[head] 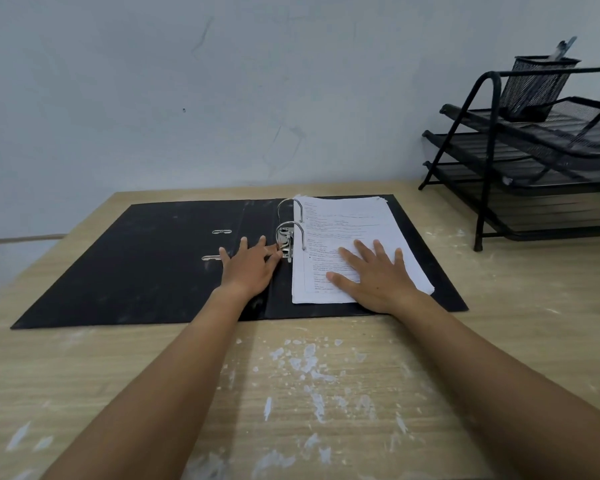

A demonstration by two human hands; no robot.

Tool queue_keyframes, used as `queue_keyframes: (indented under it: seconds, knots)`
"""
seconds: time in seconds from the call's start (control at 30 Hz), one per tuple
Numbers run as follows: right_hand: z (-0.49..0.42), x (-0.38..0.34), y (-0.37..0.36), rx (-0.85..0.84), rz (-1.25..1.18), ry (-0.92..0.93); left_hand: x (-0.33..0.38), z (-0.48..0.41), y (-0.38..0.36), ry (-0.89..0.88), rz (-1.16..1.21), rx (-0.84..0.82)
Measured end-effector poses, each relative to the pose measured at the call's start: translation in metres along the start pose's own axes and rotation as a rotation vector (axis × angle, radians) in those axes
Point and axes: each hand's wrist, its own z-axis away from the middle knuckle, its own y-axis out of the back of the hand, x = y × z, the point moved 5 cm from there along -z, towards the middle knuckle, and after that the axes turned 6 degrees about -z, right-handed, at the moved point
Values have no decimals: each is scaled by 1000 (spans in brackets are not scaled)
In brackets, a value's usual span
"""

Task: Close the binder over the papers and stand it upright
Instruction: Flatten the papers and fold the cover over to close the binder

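Binder (146, 268): lay open and flat at centre frame, black, rings (290, 216) arched shut over the sheets.
Papers (347, 230): stacked on the right-hand cover.
Left hand (248, 266): fingers spread, fingertips at the lever clamp (286, 245); contact with the lever appeared likely but was not clear.
Right hand (378, 275): flat, spread, pressing the papers.
Advice: confirm lever down, then swing the left cover over squarely.
Table (309, 393): pale wood, white-flecked.
Room: grey wall (153, 81); black mesh tray rack (534, 150) at upper right.

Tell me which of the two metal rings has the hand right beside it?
The nearer ring, closer to the camera: the left hand has fingertips at its clamp, while the farther ring stands untouched behind.
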Motion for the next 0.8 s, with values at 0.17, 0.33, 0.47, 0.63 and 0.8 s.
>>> queue_keyframes:
  seconds: [0.17, 0.33, 0.47, 0.63, 0.8]
  knots:
    - [-3, 4, -1, 12, 2, 13, 2, 0, 1, 18, 62, 49]
    - [-1, 6, 1, 19, -3, 23, 9, 7, 6, 46, 94, 78]
    - [6, 18, 3, 16, -6, 18, 21, 10, 3, 36, 114, 73]
    - [22, 32, 5, 15, -17, -1, 37, 15, -5, 5, 128, 54]
    - [37, 46, 7, 23, -25, -32, 53, 19, -10, -35, 116, 42]
